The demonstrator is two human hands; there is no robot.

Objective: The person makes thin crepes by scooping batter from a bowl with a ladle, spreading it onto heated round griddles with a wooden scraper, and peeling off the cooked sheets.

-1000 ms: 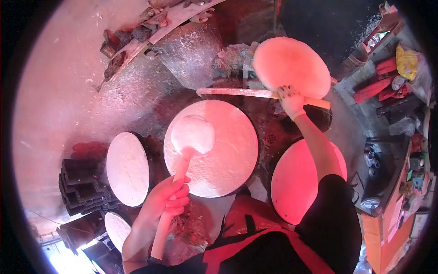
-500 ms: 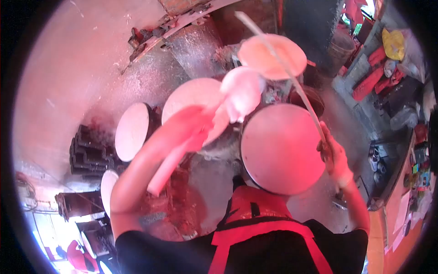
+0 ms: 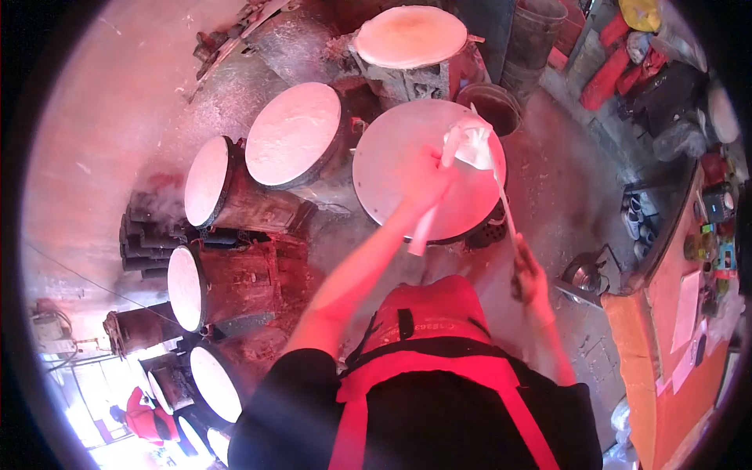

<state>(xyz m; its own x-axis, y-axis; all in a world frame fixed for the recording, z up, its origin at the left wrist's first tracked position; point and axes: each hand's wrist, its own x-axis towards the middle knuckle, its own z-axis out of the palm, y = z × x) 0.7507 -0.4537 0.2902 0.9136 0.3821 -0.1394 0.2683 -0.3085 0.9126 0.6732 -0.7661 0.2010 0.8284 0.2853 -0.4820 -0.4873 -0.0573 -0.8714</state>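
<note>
My left hand [image 3: 429, 176] is closed around the thick pale handle of what looks like a ladle [image 3: 424, 231]. The ladle's white, round head [image 3: 473, 144] is over the right part of a round, flat griddle [image 3: 388, 157]; I cannot make out exactly what is in it. My right hand [image 3: 530, 276], to the right of the griddle and nearer my body, grips the lower end of a long thin stick [image 3: 505, 202]. The stick's far end reaches up to the ladle's head, where the two overlap; whether they touch I cannot tell.
More round pale griddle tops on drum-shaped bodies stand left, such as one [image 3: 294, 135] and another [image 3: 207, 182]. A griddle with an orange-tinted top [image 3: 410, 37] is beyond. A dark bucket [image 3: 495, 110], kettle [image 3: 583, 274] and orange-sided table [image 3: 636, 352] are right. Haze hangs about.
My left hand and the ladle have moved right, over the near griddle. The stick has swung down and its far end is now at the ladle's head. The view has shifted.
</note>
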